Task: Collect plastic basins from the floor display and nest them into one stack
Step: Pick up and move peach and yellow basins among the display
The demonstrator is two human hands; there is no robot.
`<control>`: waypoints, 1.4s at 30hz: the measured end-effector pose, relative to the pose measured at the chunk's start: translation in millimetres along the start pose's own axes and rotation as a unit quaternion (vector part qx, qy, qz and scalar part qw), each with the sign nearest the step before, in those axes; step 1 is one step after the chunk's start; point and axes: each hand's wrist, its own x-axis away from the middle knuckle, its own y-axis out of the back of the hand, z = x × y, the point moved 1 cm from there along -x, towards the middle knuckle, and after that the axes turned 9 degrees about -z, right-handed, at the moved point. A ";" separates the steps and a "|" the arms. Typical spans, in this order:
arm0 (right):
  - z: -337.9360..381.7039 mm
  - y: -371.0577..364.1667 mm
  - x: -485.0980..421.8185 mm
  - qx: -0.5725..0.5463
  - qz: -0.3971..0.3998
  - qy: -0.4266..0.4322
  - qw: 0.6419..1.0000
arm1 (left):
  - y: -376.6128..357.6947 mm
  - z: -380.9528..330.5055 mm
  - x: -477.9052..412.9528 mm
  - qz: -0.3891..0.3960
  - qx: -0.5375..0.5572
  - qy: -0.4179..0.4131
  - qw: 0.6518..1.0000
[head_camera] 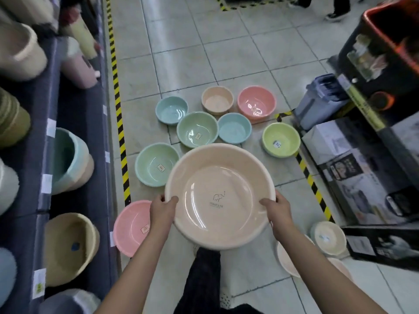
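I hold a large peach basin (218, 193) level above the floor, with an elephant logo on its bottom. My left hand (162, 210) grips its left rim and my right hand (277, 210) grips its right rim. Several smaller basins lie on the tiled floor beyond it: a green basin (156, 164), a second green basin (196, 129), a blue basin (171, 109), another blue basin (234, 128), a small peach basin (217, 99), a pink basin (256, 102) and a lime basin (281, 139). Another pink basin (130, 227) lies under my left forearm. Cream basins (328, 237) sit at the lower right.
A blue shelf unit (52, 132) on the left holds rows of tipped basins and bins. Yellow-black tape (119, 109) marks the floor beside it. On the right stand boxed goods (362, 168), a grey-blue bin (319, 98) and a dark display. A person's legs (337, 7) are at the far top.
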 end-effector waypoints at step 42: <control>311.6 -146.2 -651.6 0.259 0.059 -0.039 0.963 | -522.8 -265.8 -380.3 0.033 -0.140 0.076 0.987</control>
